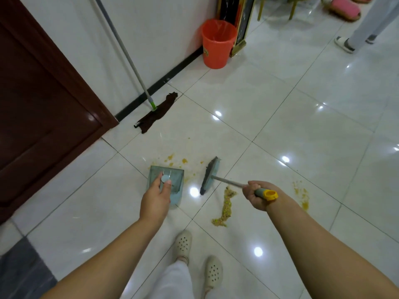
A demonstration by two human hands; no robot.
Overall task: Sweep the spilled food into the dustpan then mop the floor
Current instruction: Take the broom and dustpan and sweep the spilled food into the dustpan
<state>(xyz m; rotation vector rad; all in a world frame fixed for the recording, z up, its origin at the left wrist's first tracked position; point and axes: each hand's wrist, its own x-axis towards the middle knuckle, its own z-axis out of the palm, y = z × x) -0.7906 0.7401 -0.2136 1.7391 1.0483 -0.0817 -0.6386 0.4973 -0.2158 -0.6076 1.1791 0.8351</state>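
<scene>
My left hand (155, 197) grips the top of the handle of a light blue dustpan (175, 175) standing on the white tiled floor. My right hand (255, 194) grips the yellow-capped handle of a broom; its blue head (209, 175) rests on the floor just right of the dustpan. Yellow spilled food (225, 207) lies in a streak below the broom head. A second patch (302, 196) lies to the right of my right hand, and small bits (177, 159) are scattered beyond the dustpan. A mop (156, 113) with a dark cloth leans against the wall.
An orange bucket (218, 43) stands by the wall, beside a framed chalkboard sign (241, 24). A brown door (43, 108) fills the left. Another person's legs and sandals (354, 37) are at the top right. My feet in white clogs (198, 257) stand below the spill.
</scene>
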